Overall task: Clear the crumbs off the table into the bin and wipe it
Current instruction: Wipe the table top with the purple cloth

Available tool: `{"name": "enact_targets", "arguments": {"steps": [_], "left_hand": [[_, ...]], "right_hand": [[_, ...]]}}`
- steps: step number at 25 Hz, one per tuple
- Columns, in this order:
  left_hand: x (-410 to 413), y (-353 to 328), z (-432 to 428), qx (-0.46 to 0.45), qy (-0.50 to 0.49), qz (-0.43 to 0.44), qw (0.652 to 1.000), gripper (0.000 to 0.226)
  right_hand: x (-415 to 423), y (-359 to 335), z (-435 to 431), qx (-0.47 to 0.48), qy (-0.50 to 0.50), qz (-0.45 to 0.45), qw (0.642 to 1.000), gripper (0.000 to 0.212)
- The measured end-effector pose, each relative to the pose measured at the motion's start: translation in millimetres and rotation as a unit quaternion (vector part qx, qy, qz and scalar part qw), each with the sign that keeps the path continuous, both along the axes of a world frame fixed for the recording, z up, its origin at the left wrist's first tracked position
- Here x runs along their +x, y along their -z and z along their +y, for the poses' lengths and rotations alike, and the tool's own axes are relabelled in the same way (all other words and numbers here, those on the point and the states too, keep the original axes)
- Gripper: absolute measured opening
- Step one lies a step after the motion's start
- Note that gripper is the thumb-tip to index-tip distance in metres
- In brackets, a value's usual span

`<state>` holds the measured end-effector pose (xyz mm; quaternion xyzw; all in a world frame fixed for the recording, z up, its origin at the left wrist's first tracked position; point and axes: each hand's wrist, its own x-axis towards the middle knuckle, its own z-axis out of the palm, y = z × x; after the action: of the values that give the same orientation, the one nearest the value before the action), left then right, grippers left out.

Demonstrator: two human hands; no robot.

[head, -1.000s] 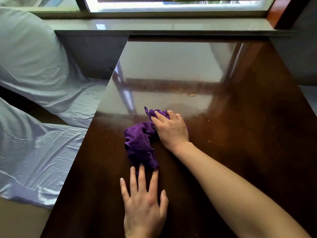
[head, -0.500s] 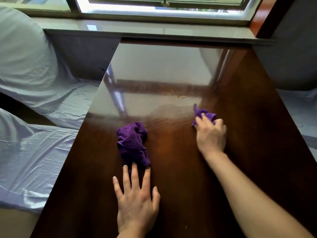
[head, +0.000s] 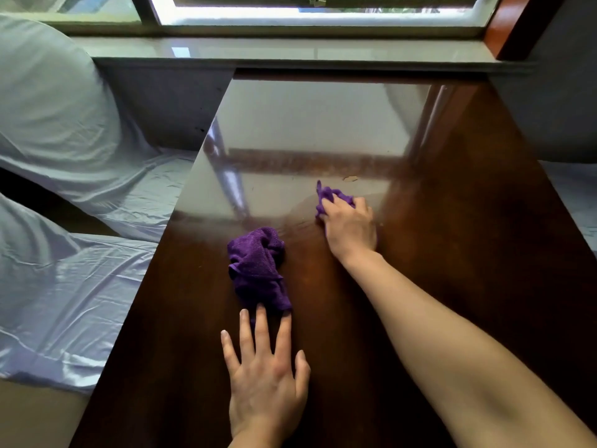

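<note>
Right hand (head: 350, 229) grips a cloth (head: 336, 197), pressing it down to wipe the table (head: 452, 253). Left hand (head: 266, 376) lies flat, fingers spread, bracing

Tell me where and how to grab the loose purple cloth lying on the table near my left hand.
Pinch the bunched far lump of the loose purple cloth from above: its folds stand proud of the table. The near tail lies flat at the left hand fingertips, harder to pinch. The right hand is busy with another cloth.
</note>
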<state>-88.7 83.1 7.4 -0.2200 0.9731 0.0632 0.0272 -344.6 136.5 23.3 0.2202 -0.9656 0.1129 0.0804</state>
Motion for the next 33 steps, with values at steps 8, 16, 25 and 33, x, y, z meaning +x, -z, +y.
{"name": "enact_targets", "arguments": {"steps": [8,16,25,33], "left_hand": [[3.1,5.9,-4.0,0.003,0.002,0.006,1.000,0.067],[1.0,7.8,-3.1,0.000,0.007,0.031,1.000,0.066],[1.5,4.0,0.0,-0.014,0.012,0.016,1.000,0.068],[7.1,13.0,-2.0,0.006,0.015,0.057,0.998,0.059]], "right_hand": [[17.4,6.0,-16.5,0.029,-0.294,0.035,0.955,0.029],[-21.5,10.1,158.0,0.043,0.035,0.094,0.994,0.027],[189.9,20.5,101.9,-0.046,-0.108,0.023,0.993,0.021],[110.0,5.4,299.6,0.056,0.165,0.043,0.984,0.043]]}}
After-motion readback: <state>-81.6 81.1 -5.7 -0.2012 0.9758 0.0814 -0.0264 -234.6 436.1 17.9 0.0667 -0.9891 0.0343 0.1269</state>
